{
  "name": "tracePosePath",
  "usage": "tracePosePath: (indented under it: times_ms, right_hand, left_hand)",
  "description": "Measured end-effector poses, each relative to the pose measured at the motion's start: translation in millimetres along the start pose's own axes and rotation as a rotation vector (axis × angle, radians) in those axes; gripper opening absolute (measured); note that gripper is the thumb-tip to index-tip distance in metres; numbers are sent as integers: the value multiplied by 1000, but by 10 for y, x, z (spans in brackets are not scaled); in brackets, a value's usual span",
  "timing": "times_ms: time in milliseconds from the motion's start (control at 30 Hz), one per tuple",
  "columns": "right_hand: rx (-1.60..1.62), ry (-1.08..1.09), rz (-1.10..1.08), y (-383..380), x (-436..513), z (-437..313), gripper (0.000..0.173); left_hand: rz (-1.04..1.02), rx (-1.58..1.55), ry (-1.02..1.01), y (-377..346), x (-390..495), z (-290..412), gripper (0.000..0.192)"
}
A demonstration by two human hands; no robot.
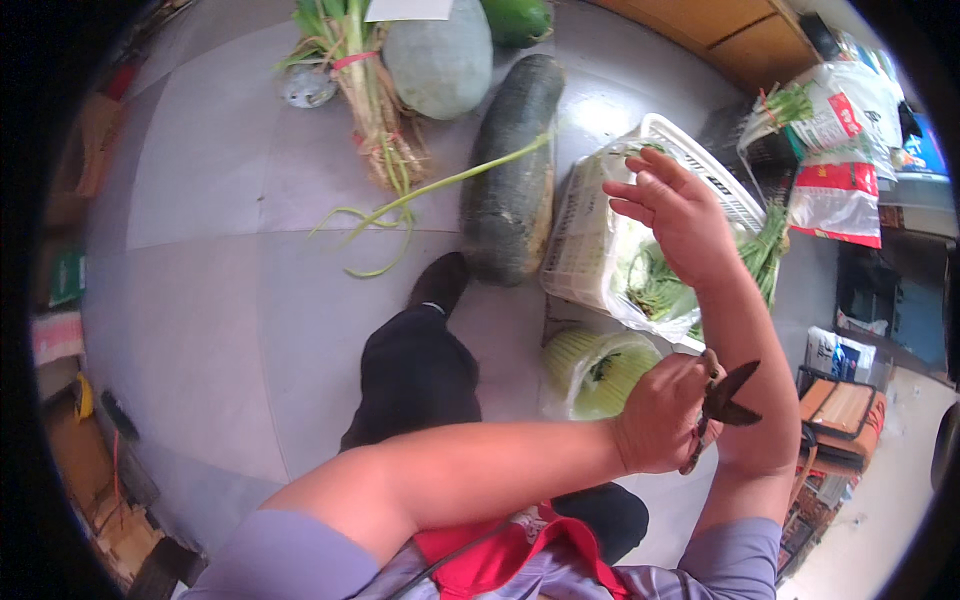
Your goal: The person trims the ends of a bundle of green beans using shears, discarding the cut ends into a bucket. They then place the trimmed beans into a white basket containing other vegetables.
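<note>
My left hand grips dark-bladed scissors with the blades parted, beside my right forearm. My right hand is held with fingers spread above a white plastic basket. The basket holds leafy green vegetables in clear plastic, and a bundle of long green beans hangs over its right side. Left of the basket lies a long dark green winter melon. A thin green stem crosses the melon, its curled end on the floor side. Below the basket sits a ribbed yellow-green round container, lined with plastic.
A tied bunch of scallions, a pale round gourd and a green gourd lie at the far side of the tiled floor. Plastic bags and an orange-brown bag stand at right. Wooden furniture borders the back.
</note>
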State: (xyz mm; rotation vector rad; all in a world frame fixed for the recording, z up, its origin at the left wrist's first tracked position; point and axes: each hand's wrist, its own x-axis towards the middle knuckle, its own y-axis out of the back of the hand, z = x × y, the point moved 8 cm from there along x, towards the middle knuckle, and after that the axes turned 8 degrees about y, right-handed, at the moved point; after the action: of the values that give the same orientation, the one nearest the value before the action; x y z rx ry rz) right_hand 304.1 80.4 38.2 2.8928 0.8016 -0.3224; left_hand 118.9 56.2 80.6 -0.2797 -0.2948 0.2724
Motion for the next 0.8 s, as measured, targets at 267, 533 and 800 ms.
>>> tracePosePath:
  times_ms: [267,533,800]
  right_hand:
    - [-807,-28,206,1536,-82,1149,23]
    - [-1281,-538,-80,1441,-299,2144,50]
    - [-1205,-261,13,1508,-522,2220,34]
  left_hand:
    - [-94,96,7,-98,-78,-43,36]
    - [-144,133,54,-187,-131,-137,33]
    - [-205,165,110,-297,-182,-240,28]
